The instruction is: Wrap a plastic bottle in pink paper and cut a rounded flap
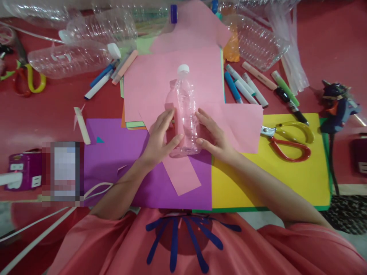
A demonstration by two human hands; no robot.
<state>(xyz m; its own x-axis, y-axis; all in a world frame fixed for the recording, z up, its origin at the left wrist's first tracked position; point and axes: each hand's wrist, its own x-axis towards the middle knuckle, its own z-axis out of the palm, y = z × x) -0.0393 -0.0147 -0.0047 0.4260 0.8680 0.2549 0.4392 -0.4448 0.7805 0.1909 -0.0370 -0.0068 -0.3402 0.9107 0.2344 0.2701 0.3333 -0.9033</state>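
Observation:
A clear plastic bottle (pixel 187 110) with a white cap stands before me on pink and purple paper. My left hand (pixel 162 137) cups its left side, with the thumb laid against the lower front. From the right, my right hand (pixel 213 135) holds the bottle's edge between thumb and fingers. Beneath and behind it are pink paper sheets (pixel 172 63), and a pink strip (pixel 183 177) juts toward me below the bottle. Purple paper (pixel 111 152) lies under my left arm, yellow paper (pixel 292 175) under my right.
Scissors with yellow and red handles (pixel 289 141) rest on the yellow paper. Markers (pixel 243 89) lie at right, more bottles (pixel 71 57) at the back. A glue gun (pixel 338 110) stands at far right. At left are a blurred-out phone (pixel 64 172) and a purple power socket (pixel 24 170).

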